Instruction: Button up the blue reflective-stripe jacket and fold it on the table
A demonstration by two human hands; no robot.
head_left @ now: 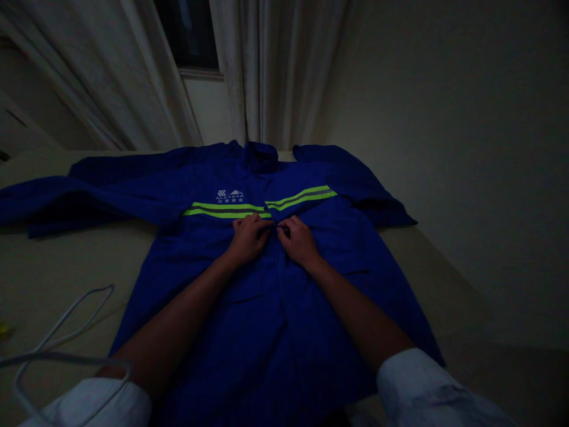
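Far left of the left hand (249,239), a white cord (57,338) lies in loops on the bench (75,261), and one strand crosses in front of the white left sleeve (95,403). The left hand is closed, its fingers curled and pinching the front edge of a blue work jacket (271,338), which lies flat and face up under both hands with its collar pointing away from them. Just above the left hand runs a reflective yellow-green stripe (226,210), with a white logo (229,196) beyond it.

The right hand (297,240) sits just beside the left, also closed and pinching the opposite front edge. A small dark fastening (283,231) shows at its fingertips, though it is too dim to say which kind. The two hands nearly touch at the jacket's center line. A second stripe (306,197) lies above the right hand, and the white right sleeve (427,385) is nearer the camera. Beyond the collar hang pale curtains (275,77).
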